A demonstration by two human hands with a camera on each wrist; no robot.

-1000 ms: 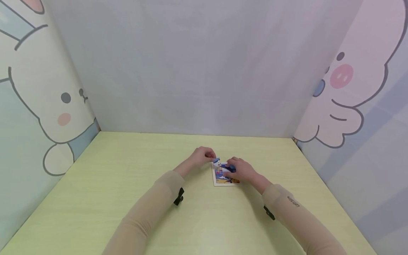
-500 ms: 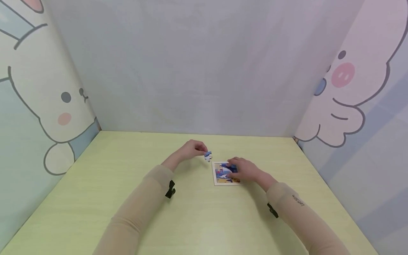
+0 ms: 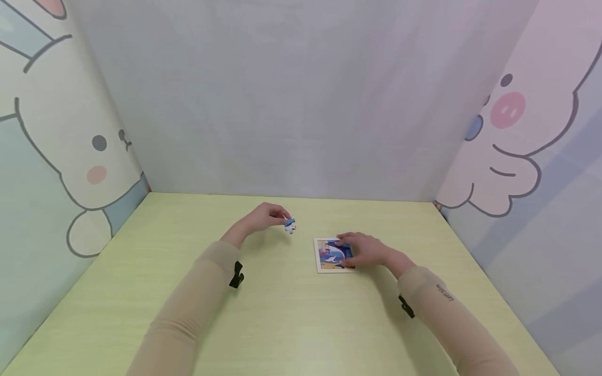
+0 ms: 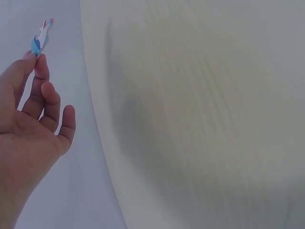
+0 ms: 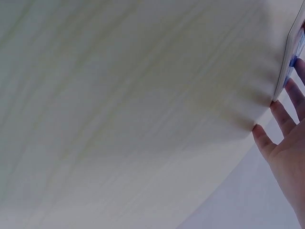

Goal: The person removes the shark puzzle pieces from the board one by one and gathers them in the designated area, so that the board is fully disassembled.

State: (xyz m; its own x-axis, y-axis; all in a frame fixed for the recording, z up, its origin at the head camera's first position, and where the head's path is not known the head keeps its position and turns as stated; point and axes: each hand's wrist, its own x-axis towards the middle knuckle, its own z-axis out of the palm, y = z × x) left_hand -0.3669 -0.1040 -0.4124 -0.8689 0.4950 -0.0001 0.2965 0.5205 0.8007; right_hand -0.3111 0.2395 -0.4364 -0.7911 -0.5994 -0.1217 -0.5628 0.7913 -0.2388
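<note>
From my remote seat I see the left hand (image 3: 261, 216) pinching a small blue-and-white piece (image 3: 289, 226) at its edge between thumb and fingertip, in the air above the counter (image 3: 282, 324) and apart from the picture board (image 3: 317, 256). So thin a hold could, I judge, let it twist or drop. The right hand (image 3: 369, 249) lies spread over the board's right side, and if those fingertips drag sideways, the board might skid.
</note>
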